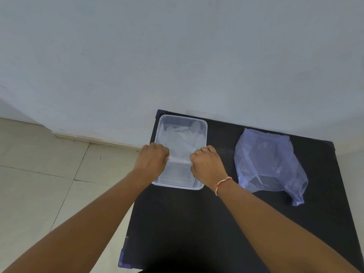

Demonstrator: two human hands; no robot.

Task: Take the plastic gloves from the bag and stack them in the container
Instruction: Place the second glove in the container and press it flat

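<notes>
Setting: plain indoor room, prob. a home or basic work area; exact type can't be told. Evidence: bare painted wall (pixel 177 56) w/ scuffs, no fittings; large pale floor tiles (pixel 39 184) w/ visible grout lines; low skirting strip (pixel 94 140) at wall base. Work surface: small dark table (pixel 187 223) set against wall, blue corner pieces showing. No machinery, shelving or signage in view.

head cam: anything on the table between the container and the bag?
Nothing. In the head view the stretch of black table between the clear container and the bluish plastic bag is bare; only the right hand overlaps its near edge.
</notes>
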